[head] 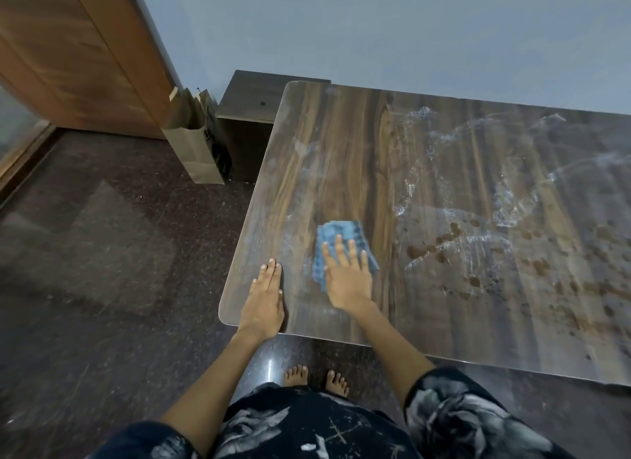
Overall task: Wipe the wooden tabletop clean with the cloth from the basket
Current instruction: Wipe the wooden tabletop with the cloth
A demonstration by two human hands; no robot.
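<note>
Pressing cloth (341, 242) flat under my right hand (348, 281), fingers straight. Stains (440, 247) lie rightward, nearer that hand. Left hand (264, 296) rests flat on the tabletop (341, 151).

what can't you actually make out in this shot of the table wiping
- Head view: the wooden tabletop runs off the right edge, so its full extent and the rest of the stains are cut off.
- The part of the blue cloth under the right hand is hidden.
- The basket is nowhere in view.
- The paper bag contents are hidden by its walls.
- Left hand rests flat on the tabletop; what lies beneath the palm is hidden.
</note>
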